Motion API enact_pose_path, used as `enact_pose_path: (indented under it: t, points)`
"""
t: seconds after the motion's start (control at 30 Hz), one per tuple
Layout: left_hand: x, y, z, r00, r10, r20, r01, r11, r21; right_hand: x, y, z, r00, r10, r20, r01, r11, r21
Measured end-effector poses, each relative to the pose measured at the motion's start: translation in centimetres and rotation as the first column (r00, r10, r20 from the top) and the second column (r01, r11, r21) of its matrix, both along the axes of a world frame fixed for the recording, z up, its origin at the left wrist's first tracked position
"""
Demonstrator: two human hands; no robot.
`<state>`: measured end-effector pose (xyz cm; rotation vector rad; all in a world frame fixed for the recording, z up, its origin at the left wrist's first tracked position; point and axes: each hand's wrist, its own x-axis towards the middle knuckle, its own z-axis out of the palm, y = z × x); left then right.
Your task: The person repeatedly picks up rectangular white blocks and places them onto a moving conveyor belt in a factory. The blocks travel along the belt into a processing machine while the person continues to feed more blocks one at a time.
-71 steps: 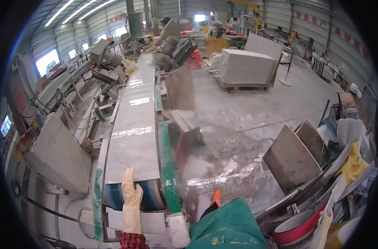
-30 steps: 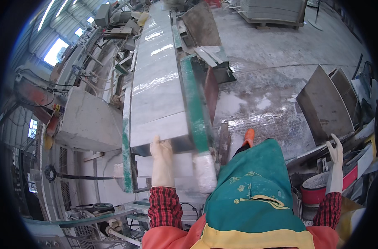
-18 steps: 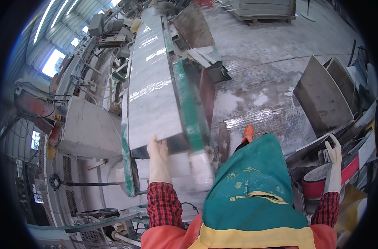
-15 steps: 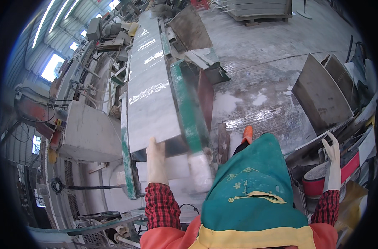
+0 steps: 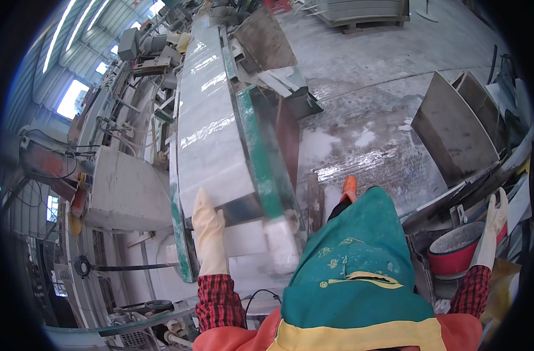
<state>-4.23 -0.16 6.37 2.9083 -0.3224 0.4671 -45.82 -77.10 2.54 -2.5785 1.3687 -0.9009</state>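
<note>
Several glossy white slabs lie end to end on a long conveyor with green-edged sides, running away from me. My left hand (image 5: 208,237), in a cream rubber glove, is at the near left corner of the closest slab (image 5: 217,181). Its fingers are stretched forward with the thumb apart; whether they press on the slab I cannot tell. A dark gap (image 5: 242,209) shows past the slab's near edge. Out to the right, my gloved right hand (image 5: 492,230) is open above the rim of a red bucket (image 5: 454,257), fingers apart, with nothing in it.
A green side rail (image 5: 261,152) runs along the conveyor's right. Brown-grey panels (image 5: 454,131) lean at right. At left stands a pale, dusty machine housing (image 5: 123,187). Stacked slabs (image 5: 358,11) sit on a pallet far back. The floor (image 5: 360,123) looks wet.
My left hand has shifted slightly left and nearer, its fingers now extended at the slab's corner. My right hand has swung farther right, uncovering more of the red bucket.
</note>
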Motion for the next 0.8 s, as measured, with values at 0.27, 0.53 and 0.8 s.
enact_pose_path:
  t: [0.27, 0.53, 0.8]
  points:
    - [7.4, -1.5, -3.0, 0.95, 0.045, -0.308, 0.054, 0.951, 0.305, -5.9, -3.3, 0.2, 0.794, -0.419, -0.44, 0.374, 0.908, -0.19]
    - [7.9, -2.5, -0.9, 0.894, 0.141, -0.426, 0.036, 0.923, 0.382, -5.4, -1.9, 1.7, 0.827, -0.433, -0.358, 0.456, 0.89, -0.023]
    - [9.4, -1.9, -1.1, 0.85, 0.157, -0.502, 0.072, 0.911, 0.406, -6.0, -3.5, 1.8, 0.838, -0.481, -0.259, 0.508, 0.861, 0.043]
